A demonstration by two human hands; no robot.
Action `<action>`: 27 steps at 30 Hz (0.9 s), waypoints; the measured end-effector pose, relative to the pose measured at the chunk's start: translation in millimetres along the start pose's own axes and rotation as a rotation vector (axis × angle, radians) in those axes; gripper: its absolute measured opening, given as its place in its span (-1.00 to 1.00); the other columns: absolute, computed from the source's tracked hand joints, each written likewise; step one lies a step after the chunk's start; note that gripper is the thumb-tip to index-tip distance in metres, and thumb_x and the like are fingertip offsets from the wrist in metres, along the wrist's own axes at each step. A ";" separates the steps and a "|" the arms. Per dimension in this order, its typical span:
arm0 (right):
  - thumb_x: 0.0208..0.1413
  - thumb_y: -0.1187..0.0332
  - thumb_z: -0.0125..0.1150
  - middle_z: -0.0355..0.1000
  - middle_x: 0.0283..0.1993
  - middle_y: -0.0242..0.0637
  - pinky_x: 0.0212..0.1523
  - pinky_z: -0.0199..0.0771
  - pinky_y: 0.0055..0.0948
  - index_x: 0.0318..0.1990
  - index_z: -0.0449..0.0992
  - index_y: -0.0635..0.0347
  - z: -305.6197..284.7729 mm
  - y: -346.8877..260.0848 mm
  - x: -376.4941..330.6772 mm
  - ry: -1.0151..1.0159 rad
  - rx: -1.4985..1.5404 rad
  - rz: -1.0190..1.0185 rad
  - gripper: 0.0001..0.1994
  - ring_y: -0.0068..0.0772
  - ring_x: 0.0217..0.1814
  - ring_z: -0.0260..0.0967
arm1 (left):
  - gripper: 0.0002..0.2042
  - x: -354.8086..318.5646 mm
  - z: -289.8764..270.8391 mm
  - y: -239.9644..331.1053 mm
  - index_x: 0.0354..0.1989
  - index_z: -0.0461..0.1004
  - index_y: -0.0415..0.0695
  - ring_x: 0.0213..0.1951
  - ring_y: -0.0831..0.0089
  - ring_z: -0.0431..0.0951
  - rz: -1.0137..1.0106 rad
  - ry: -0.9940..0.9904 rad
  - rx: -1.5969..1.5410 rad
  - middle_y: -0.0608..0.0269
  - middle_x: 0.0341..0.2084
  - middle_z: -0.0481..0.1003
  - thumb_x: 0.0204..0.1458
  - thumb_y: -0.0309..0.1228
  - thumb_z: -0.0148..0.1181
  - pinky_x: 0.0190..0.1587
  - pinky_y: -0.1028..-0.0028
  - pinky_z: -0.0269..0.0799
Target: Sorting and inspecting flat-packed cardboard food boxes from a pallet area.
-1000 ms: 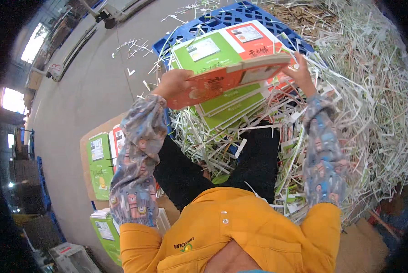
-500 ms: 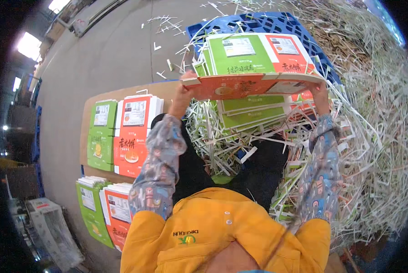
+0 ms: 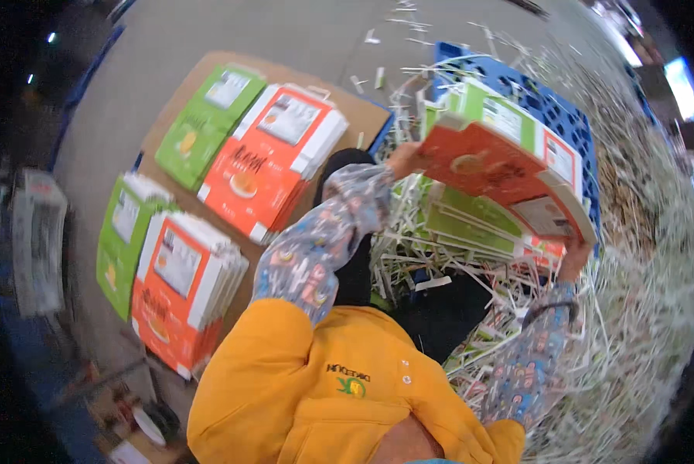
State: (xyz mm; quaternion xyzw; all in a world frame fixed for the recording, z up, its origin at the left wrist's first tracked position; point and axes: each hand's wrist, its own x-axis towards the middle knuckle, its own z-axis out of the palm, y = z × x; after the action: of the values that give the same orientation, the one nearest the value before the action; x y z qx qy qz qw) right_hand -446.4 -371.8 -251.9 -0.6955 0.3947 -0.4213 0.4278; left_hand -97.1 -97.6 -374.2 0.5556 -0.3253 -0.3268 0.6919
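A red-orange printed carton blank [image 3: 490, 166] bows between my two hands, raised off the pile and tilted, with its right end lower. My left hand [image 3: 405, 158] grips its left end, and my right hand [image 3: 575, 259] is closed on its lower right end. Whether it is one blank or a thin bundle, I cannot tell. Just behind it, green and red printed cardboard sheets [image 3: 536, 131] are stacked. Beneath it more green sheets [image 3: 467, 220] lie fanned out, partly covered by paper strips.
On my left, a brown cardboard sheet [image 3: 200, 77] carries stacks of green blanks [image 3: 208, 127] and red blanks [image 3: 262, 158], with further stacks nearer me. A blue plastic pallet [image 3: 579, 116] lies under the sheets ahead. Shredded paper strips [image 3: 641, 309] heap up on the right.
My view has turned toward the left, bringing the side stacks further in. The held carton blank went from nearly level to slanting down to the right. Both hands keep hold of it.
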 end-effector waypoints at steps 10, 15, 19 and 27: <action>-0.03 0.23 0.09 0.36 -0.24 -0.10 -0.23 0.31 -0.35 -0.16 0.36 0.35 162.8 -185.1 5.9 -0.048 -0.262 -0.504 -0.64 -0.27 -0.23 0.32 | -0.81 -66.2 -99.8 160.2 -0.31 0.40 -0.20 -0.50 0.58 0.39 0.410 0.597 -0.223 0.31 -0.51 0.45 -0.15 -0.49 0.09 -0.44 0.54 0.32; -0.06 0.37 0.13 0.39 -0.29 -0.29 -0.28 0.31 -0.56 -0.18 0.38 0.29 316.8 -247.3 -14.4 -0.496 -0.054 -0.665 -0.72 -0.52 -0.29 0.31 | -0.79 -187.9 -174.6 141.1 -0.26 0.38 -0.23 -0.38 0.56 0.41 0.421 1.023 -0.021 0.28 -0.40 0.44 -0.12 -0.50 0.06 -0.34 0.53 0.33; -0.04 0.35 0.11 0.40 -0.28 -0.24 -0.20 0.29 -0.54 -0.17 0.39 0.20 388.1 -320.8 -59.7 -0.437 -0.238 -1.082 -0.74 -0.43 -0.23 0.31 | -0.75 -252.2 -192.0 133.9 -0.19 0.34 -0.21 -0.29 0.52 0.40 0.366 1.204 -0.172 0.27 -0.30 0.41 -0.11 -0.52 0.04 -0.22 0.51 0.30; -0.16 0.44 0.17 0.32 -0.22 -0.16 -0.06 0.16 -0.36 -0.32 0.42 0.25 402.2 -272.3 -117.2 -0.543 -0.118 -1.131 -0.81 -0.18 -0.09 0.21 | -0.67 -333.0 -244.5 3.4 -0.13 0.27 -0.24 -0.23 0.42 0.40 0.070 1.464 -0.382 0.21 -0.26 0.40 -0.14 -0.59 0.06 -0.14 0.43 0.32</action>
State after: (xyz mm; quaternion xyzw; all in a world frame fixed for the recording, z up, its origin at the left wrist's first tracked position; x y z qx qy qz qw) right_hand -62.6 -71.9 -140.7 -0.9013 -0.1341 -0.3683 0.1844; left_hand -89.3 309.9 -441.7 0.4907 0.2621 0.0972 0.8253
